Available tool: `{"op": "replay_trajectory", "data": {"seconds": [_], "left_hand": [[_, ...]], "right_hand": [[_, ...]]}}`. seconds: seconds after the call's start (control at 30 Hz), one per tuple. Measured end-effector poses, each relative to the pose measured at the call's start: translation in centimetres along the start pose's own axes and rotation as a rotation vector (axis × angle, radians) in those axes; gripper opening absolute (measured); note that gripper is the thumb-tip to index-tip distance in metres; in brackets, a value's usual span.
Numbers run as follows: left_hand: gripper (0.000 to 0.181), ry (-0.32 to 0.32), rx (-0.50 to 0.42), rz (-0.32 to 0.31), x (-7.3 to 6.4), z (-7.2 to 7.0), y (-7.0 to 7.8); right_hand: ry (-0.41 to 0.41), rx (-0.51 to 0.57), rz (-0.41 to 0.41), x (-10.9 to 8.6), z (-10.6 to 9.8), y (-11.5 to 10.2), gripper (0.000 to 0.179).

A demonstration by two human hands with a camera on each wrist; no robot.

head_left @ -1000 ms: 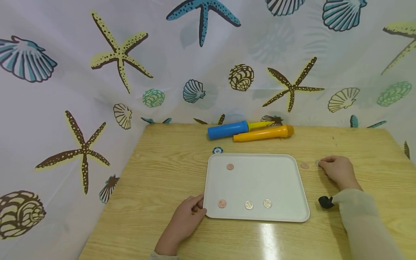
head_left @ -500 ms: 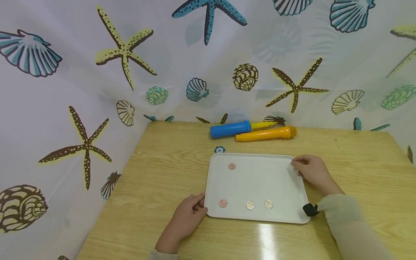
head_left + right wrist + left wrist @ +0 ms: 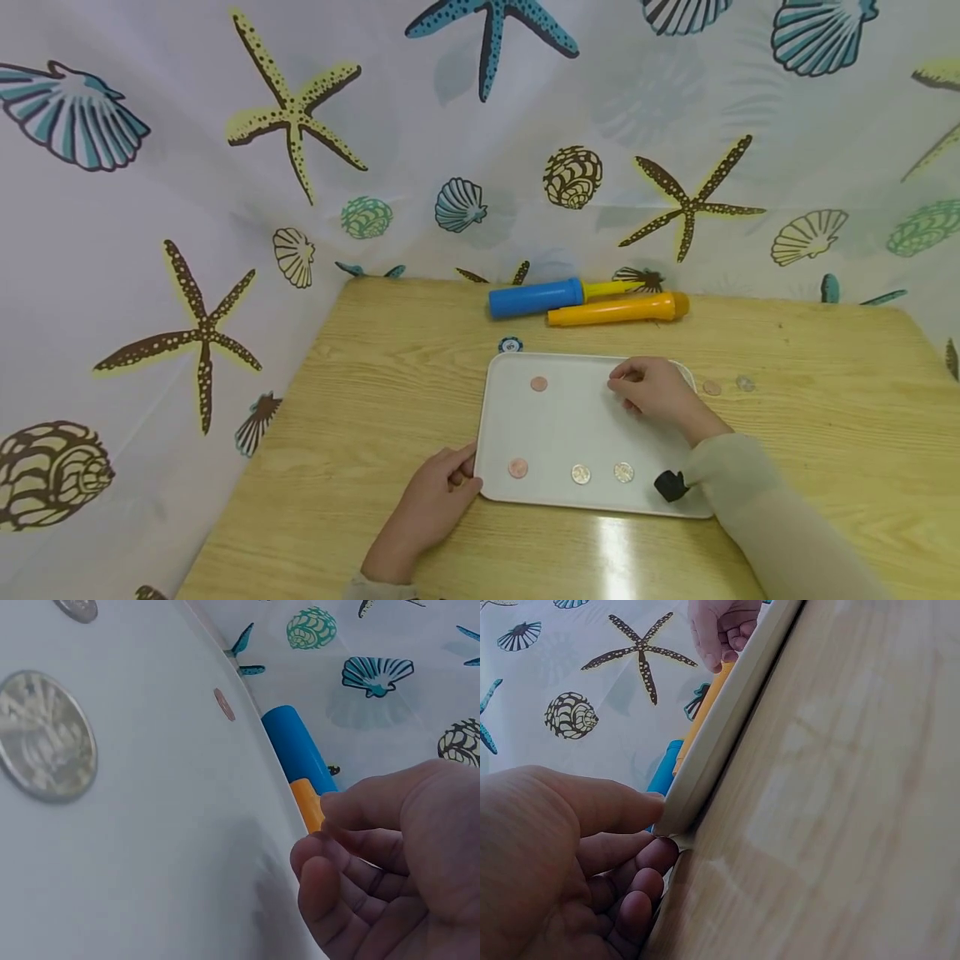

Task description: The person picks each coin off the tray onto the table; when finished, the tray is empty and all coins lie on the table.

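Note:
My left hand (image 3: 437,500) grips the near left corner of a white tray (image 3: 555,425). In the left wrist view its thumb presses the rim from above and the curled fingers are under the edge. My right hand (image 3: 656,392) is above the far right part of the tray. Its thumb and forefinger meet in a pinch on what seems to be a coin, hidden by the fingertips. A copper coin (image 3: 538,383) lies far left on the tray. Another copper coin (image 3: 517,468) and two silver coins, one silver coin (image 3: 581,474) left of the other silver coin (image 3: 623,472), line the near side.
Right of the tray lie a copper coin (image 3: 711,387) and a silver coin (image 3: 745,382). A poker chip (image 3: 511,344) touches or nearly touches the tray's far edge. Behind are a blue pump (image 3: 536,298) and an orange tube (image 3: 615,311), before a patterned curtain (image 3: 495,150).
My right hand has moved left from the coins beside the tray, across its right rim, to above the tray. The left hand stays at the corner. The head view has shifted slightly.

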State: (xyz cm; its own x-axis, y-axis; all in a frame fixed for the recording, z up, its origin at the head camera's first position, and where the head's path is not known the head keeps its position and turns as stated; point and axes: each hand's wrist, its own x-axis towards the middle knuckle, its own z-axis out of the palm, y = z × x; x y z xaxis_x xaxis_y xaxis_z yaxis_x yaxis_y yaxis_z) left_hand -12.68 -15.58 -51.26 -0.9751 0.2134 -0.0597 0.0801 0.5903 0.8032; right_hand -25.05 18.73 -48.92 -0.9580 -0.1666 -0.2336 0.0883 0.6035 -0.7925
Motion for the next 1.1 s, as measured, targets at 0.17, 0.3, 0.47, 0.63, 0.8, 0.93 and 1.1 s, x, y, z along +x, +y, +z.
{"op": "replay_trajectory", "data": {"seconds": [0.17, 0.3, 0.47, 0.63, 0.8, 0.93, 1.1], "left_hand": [[0.051, -0.004, -0.005, -0.006, 0.1, 0.0, 0.0], [0.051, -0.013, -0.01, -0.015, 0.0, 0.0, 0.0], [0.05, -0.009, -0.013, -0.02, -0.2, 0.0, 0.1], [0.05, -0.003, -0.011, -0.01, -0.3, 0.2, 0.0], [0.05, -0.005, -0.003, -0.014, -0.3, 0.3, -0.2], [0.049, 0.001, 0.006, -0.013, -0.2, 0.1, -0.2], [0.049, 0.011, 0.013, 0.011, -0.2, -0.2, -0.1]], "right_hand": [[-0.044, 0.071, -0.001, 0.9, 1.3, -1.1, 0.022], [-0.066, 0.108, 0.009, 1.8, 2.4, -1.8, 0.023], [-0.084, 0.089, -0.037, 2.7, 4.0, -2.7, 0.022], [-0.124, 0.038, -0.081, 3.3, 5.6, -3.4, 0.024], [-0.115, 0.009, -0.076, 3.5, 6.3, -3.7, 0.035], [-0.091, -0.001, -0.061, 3.7, 6.5, -3.9, 0.038], [-0.084, -0.06, -0.07, 3.9, 6.9, -4.2, 0.04]]}}
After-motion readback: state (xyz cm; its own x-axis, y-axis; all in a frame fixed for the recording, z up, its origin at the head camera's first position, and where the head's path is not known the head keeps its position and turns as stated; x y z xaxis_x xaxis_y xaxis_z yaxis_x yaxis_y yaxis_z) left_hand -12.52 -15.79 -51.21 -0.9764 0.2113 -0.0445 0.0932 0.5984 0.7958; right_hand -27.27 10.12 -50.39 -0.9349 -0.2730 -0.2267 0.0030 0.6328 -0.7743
